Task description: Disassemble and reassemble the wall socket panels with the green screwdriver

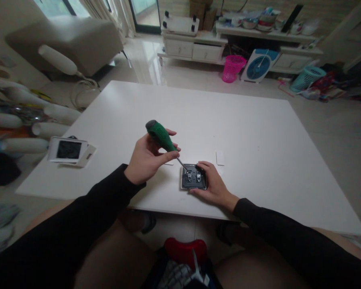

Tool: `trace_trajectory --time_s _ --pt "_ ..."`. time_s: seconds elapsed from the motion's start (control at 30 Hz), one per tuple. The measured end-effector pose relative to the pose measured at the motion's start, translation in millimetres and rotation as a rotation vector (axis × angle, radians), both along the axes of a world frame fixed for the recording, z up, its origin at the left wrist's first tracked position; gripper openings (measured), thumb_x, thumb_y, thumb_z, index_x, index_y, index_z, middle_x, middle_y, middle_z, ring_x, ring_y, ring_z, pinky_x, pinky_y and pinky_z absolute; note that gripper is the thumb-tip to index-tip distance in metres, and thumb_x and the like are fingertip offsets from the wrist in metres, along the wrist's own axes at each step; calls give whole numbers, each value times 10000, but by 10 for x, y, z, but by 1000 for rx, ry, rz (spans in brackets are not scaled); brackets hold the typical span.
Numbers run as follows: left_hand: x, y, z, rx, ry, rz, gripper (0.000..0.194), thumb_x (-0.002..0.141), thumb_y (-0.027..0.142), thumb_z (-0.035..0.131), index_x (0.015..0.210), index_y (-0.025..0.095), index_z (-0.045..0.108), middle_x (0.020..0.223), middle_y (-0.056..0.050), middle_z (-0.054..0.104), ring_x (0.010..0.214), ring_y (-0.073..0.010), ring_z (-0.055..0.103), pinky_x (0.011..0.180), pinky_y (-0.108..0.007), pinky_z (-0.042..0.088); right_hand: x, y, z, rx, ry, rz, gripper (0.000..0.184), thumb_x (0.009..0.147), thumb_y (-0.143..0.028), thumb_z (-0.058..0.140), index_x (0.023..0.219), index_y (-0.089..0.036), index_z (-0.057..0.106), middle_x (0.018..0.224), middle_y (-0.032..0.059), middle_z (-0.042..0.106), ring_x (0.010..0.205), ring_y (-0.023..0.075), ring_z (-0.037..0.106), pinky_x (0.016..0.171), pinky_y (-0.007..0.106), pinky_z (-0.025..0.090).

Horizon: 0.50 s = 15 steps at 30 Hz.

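Note:
My left hand [146,158] is closed around the green handle of a screwdriver [161,136]. The shaft slants down to the right, and its tip meets the left of two metal mechanisms in a black, square wall switch [193,182]. My right hand [213,182] grips that switch by its right side, thumb at the near edge and fingers at the far edge, against the table. Just beyond the right hand lies a small white rectangular plate [220,158]. Another white piece [169,163] shows partly behind the left hand.
White switch frames [68,151], stacked with a dark square opening, sit on the left of the white table [243,124]. White tubes [49,129] crowd its left edge. A pink basket [233,68] and a blue fan [258,66] stand on the floor beyond. Below is something red [185,249].

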<state>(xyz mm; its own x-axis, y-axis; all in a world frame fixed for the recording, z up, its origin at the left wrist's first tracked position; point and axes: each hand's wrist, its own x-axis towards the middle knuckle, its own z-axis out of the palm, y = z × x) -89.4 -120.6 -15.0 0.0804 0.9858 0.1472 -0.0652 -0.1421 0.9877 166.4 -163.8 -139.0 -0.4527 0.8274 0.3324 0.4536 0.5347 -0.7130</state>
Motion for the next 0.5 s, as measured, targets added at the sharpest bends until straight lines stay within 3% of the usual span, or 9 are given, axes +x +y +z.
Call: trace_trajectory --time_s 0.23,0.5 --pt "-38 -47 73 46 71 -59 553 672 264 925 1135 155 643 823 -34 764 810 -244 787 676 -334 669 9 -8 -42 11 29 9 851 793 -466 868 1487 -324 396 1452 150 459 1381 376 483 1139 648 465" --pt "-24 -16 -35 56 56 -85 571 646 233 949 1125 152 649 835 -41 773 847 -251 793 670 -306 670 13 5 -66 -1 30 -1 827 779 -458 877 1457 -341 418 1451 137 454 1388 379 478 1144 667 460"
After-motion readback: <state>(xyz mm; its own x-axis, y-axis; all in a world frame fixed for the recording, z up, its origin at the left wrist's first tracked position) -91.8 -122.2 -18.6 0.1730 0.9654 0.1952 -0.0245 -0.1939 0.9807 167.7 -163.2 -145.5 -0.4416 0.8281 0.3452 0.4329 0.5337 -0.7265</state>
